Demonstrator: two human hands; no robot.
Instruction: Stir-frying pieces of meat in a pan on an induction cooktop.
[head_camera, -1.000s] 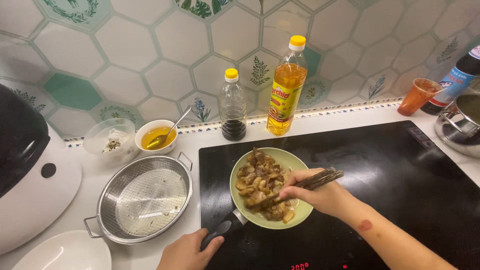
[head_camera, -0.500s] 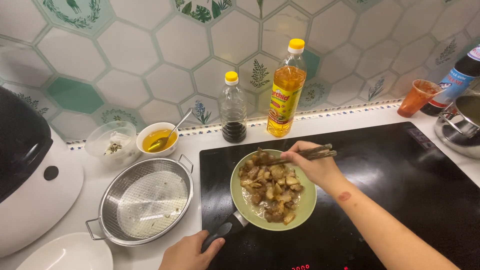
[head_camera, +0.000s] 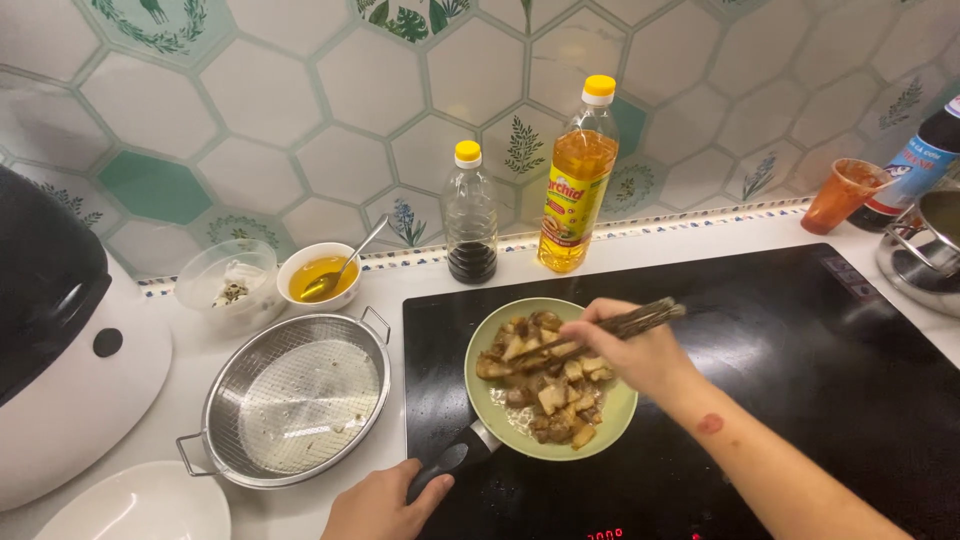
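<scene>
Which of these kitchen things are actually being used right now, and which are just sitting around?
In use: green pan of browned pieces, chopsticks in right hand, pan handle in left hand.

Sitting around: metal strainer, oil bottle, dark sauce bottle, spoon bowl.

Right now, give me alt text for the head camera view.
A right hand stirs browned meat pieces with dark chopsticks in a pale green frying pan on a black cooktop, while the left hand grips its black handle.

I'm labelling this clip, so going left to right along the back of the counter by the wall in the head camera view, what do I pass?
Clear bowl → white bowl with spoon → dark-liquid bottle → oil bottle → orange cup
</scene>
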